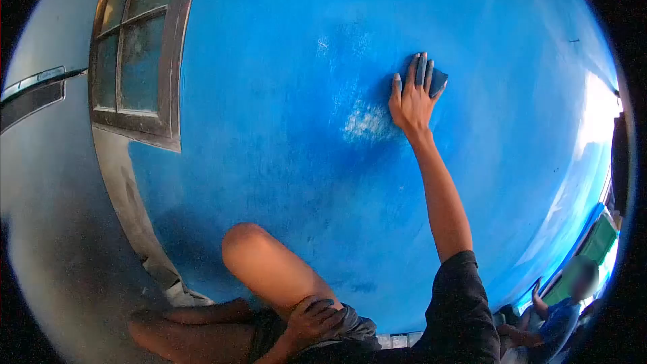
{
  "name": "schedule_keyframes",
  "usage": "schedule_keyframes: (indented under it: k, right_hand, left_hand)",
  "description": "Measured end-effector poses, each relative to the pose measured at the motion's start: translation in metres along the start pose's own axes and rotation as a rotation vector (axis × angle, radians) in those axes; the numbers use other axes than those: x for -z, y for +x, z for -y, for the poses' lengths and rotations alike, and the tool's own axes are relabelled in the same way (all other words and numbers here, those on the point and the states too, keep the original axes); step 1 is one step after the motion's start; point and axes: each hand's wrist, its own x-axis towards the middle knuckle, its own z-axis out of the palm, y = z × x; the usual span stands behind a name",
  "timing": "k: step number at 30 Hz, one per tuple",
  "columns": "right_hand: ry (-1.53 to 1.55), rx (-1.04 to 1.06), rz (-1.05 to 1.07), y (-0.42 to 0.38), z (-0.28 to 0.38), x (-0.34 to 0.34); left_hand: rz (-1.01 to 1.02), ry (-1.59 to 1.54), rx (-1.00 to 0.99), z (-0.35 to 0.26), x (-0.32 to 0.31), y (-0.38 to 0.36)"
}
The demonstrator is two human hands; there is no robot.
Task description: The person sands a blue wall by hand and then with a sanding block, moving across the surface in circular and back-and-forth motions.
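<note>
My right hand [414, 102] is pressed against the blue wall [256, 81], arm stretched upward. Under and between its fingers is a dark piece of sandpaper [438, 81], held flat to the paint. Just below and left of that hand, a scuffed whitish patch [369, 121] shows on the wall, with fainter pale marks above it. My left hand [315, 322] lies over my thigh at the hem of my dark shorts, fingers resting loosely and holding nothing visible.
A wooden-framed window [138, 47] is set in the wall at upper left. My bent knee [246, 239] rises near the wall. At lower right sits another person in a blue shirt [561, 327], with a green object [598, 239] behind.
</note>
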Motion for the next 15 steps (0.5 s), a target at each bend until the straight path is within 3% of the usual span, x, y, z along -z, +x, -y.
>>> schedule_keyframes:
  k: [2, 4, 8, 9, 12, 15]
  right_hand:
    - [0.035, 0.017, 0.004, 0.001, 0.008, 0.0]
    - [0.022, 0.226, 0.136, -0.025, 0.036, 0.014]
    - [0.15, 0.861, 0.564, -0.125, 0.044, 0.024]
    - [0.165, 0.973, 0.521, -0.147, 0.031, 0.018]
    - [0.127, 1.046, 0.517, -0.14, 0.01, 0.029]
    - [-0.032, 0.88, 0.54, -0.101, -0.017, 0.04]
  left_hand:
    - [-0.011, -0.025, -0.002, -0.004, 0.008, 0.011]
    - [-0.038, 0.014, -0.018, -0.01, 0.02, 0.017]
    - [-0.057, 0.024, -0.058, -0.004, 0.023, 0.019]
    - [-0.07, 0.018, -0.054, -0.006, 0.023, 0.017]
    - [-0.085, -0.003, -0.041, -0.004, 0.024, 0.02]
    - [-0.078, -0.003, -0.053, -0.002, 0.025, 0.019]
